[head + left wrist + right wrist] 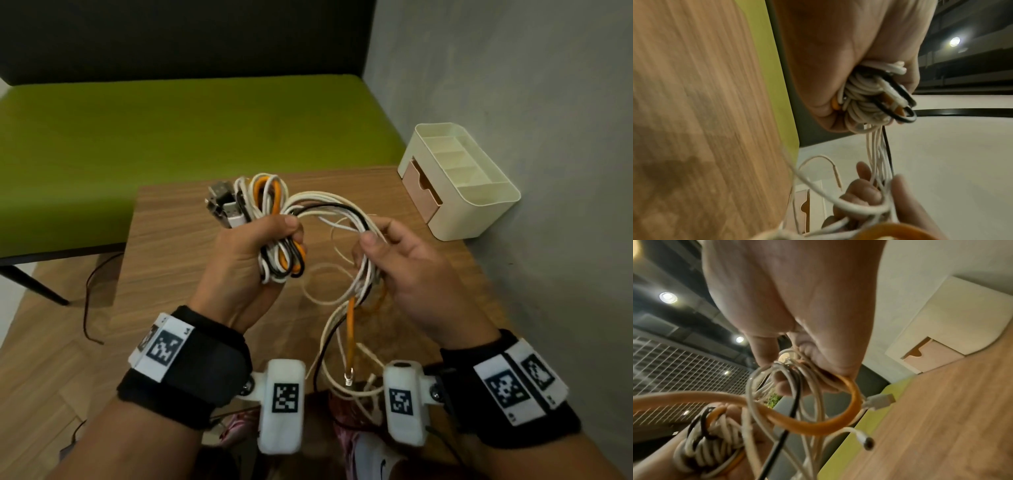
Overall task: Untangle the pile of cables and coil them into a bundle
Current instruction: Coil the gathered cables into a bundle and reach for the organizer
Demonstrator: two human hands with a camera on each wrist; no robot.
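Fingers of left hand [255,255] clenched around coiled cables [274,222], right hand [404,263] pinching loose strands [346,212]

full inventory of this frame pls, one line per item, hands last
coiled cable bundle: one, white, orange and black strands, gripped in the left fist above the table
loose cable strands: several, white, orange, black, run from the bundle through the right hand and hang down to the table
USB plugs: a few, silver and white, sticking out at the bundle's far end
organiser box: one, cream with a tan drawer, far right table corner by the wall
table: one, wood grain
bench seat: one, green, beyond the table
left hand: grips the bundle
right hand: pinches the strands
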